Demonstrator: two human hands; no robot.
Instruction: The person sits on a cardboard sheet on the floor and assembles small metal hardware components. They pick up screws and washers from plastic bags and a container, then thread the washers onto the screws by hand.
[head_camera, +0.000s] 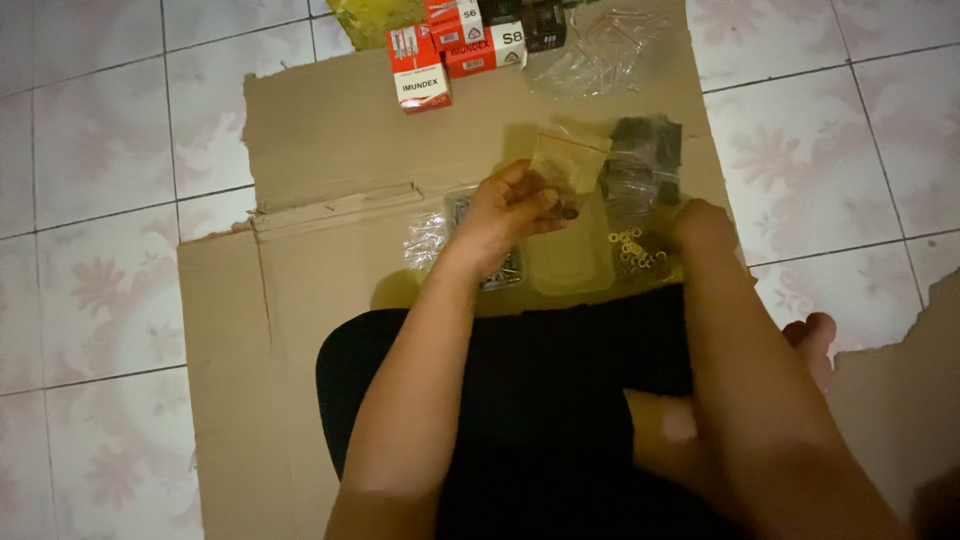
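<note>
Head view, items as they lie: my left hand (510, 210), fingers pinched shut on the mouth of a small clear zip bag (570, 158), holds it upright just above the cardboard sheet (330, 130). My right hand (703, 225) is lowered at a heap of small metal washers (635, 250) just beside it; its fingers are turned away from me, so I cannot tell whether they are closed on anything. A clear shallow tray (570, 262) sits between my hands, a packet of screws (505, 270) partly under my left wrist, a dark packet (645, 150) behind the washers. Red and white boxes (440, 50) stand at the far edge. Step in hand, I judge: bagging washers. The next move calls for a held-open bag mouth and a fine pinch.
</note>
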